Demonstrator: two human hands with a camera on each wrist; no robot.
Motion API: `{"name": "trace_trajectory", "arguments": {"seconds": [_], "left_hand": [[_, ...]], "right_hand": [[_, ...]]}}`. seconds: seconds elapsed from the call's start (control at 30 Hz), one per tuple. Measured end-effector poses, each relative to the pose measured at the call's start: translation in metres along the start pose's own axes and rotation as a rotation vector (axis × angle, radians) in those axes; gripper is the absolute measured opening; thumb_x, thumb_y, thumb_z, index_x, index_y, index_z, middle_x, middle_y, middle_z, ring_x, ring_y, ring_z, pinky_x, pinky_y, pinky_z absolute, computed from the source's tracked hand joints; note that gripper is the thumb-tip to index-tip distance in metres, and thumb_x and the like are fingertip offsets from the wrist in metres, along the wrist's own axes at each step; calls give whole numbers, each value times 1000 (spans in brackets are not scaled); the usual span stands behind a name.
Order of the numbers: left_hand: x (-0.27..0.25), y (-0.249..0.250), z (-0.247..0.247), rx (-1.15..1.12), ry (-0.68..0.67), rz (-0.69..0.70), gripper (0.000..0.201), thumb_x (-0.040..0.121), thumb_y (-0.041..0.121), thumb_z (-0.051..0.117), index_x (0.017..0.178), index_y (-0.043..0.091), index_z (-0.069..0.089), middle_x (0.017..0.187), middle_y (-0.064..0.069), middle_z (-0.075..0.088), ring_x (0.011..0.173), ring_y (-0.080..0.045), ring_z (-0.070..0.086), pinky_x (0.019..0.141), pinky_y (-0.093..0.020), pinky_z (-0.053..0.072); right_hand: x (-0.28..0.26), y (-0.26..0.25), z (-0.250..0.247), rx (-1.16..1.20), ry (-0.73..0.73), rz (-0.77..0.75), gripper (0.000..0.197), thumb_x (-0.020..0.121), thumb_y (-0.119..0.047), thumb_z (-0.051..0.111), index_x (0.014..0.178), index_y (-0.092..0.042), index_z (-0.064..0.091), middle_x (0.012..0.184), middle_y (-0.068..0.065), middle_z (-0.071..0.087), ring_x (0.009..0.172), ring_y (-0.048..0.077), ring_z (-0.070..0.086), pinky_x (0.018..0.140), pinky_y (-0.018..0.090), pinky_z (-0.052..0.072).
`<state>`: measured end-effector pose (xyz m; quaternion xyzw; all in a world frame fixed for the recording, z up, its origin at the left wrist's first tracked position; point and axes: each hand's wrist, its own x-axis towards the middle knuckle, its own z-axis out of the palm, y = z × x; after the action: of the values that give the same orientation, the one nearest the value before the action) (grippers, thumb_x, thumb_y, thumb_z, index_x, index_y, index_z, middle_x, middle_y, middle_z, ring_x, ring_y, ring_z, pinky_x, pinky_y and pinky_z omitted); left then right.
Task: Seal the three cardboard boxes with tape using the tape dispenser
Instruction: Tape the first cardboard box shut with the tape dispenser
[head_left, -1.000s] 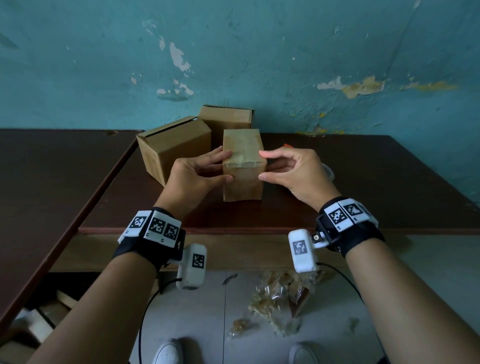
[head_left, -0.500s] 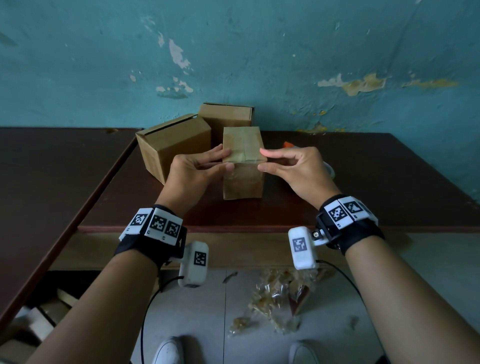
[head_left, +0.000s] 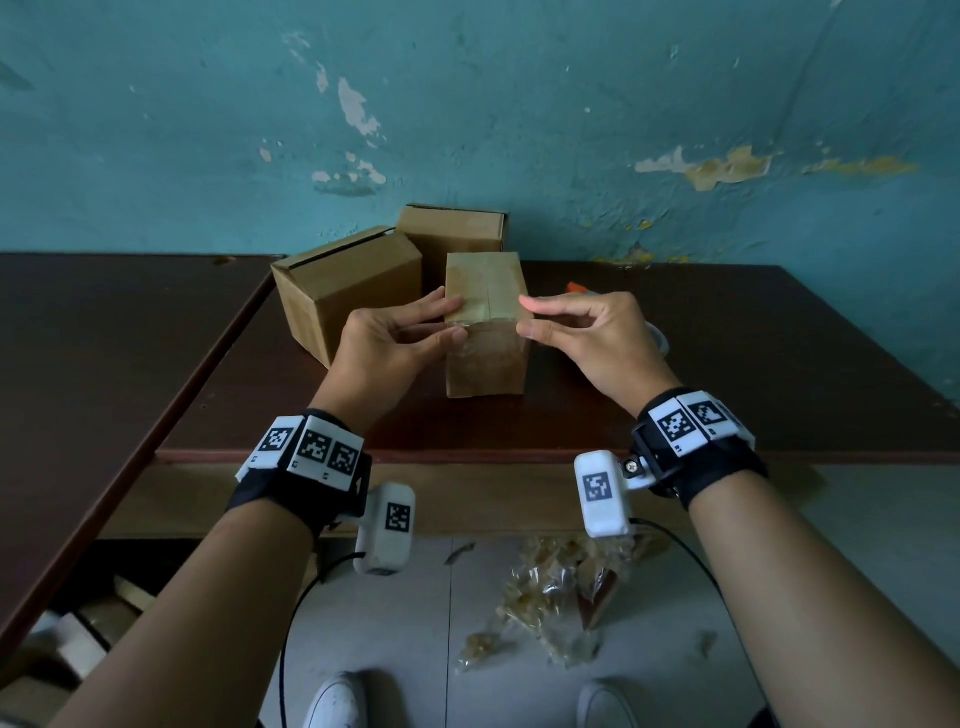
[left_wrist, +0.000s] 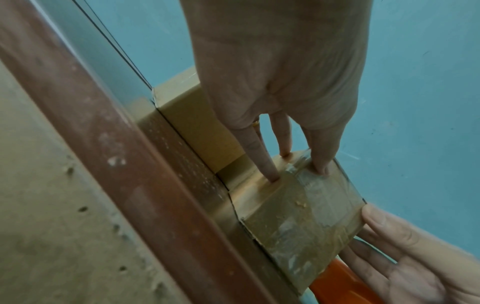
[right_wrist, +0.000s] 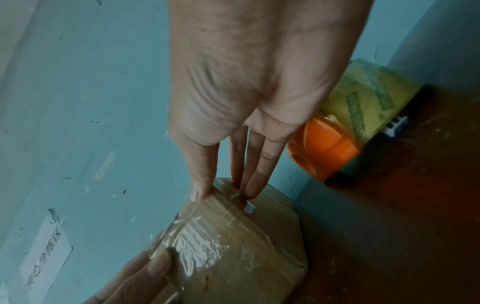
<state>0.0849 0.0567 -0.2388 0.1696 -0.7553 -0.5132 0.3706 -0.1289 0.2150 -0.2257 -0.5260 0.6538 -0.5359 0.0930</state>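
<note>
Tape dispenser (head_left: 575, 287) mostly behind right hand (head_left: 597, 343)

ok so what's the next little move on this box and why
Probably run the left hand and right hand down the near box front, flattening the tape: it looks wrinkled there, and both hands touch only the top edge.

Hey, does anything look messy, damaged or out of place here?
The left box shows a dark gap along its top flap. Crumpled plastic wrappers litter the floor below the table, and paint is peeling off the wall.
</note>
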Motion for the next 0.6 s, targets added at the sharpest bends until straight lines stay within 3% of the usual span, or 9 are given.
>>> {"name": "trace_trajectory", "arguments": {"seconds": [0.1,0.23,0.37,0.6], "left_hand": [[-2,1,0,64,3,26,45,89,13,83,132,18,73,151,0,61,131,-3,63,105,-27,56],[-3,-3,1,156,7,70,50,87,13,85,135,21,71,151,1,61,134,2,58,111,-26,51],[-5,-3,0,196,-18,80,56,87,11,84,139,22,68,153,1,59,138,5,53,115,-22,45],[-7,-1,1,200,-22,86,62,85,12,86,143,23,66,156,2,56,134,1,59,111,-29,52]], "right_hand": [[1,1,3,-6,21,2,34,85,-22,89,118,-16,81,109,-15,77,103,-15,67,92,6,46],[1,5,10,62,28,-13,44,78,-11,94,119,-14,80,104,-3,81,99,13,78,93,36,63],[2,5,10,52,1,-25,50,75,-3,94,121,-13,76,105,0,79,97,14,78,89,37,65],[1,7,13,-62,-28,-60,50,75,-12,96,119,-18,71,116,1,70,101,12,74,89,38,64]]}}
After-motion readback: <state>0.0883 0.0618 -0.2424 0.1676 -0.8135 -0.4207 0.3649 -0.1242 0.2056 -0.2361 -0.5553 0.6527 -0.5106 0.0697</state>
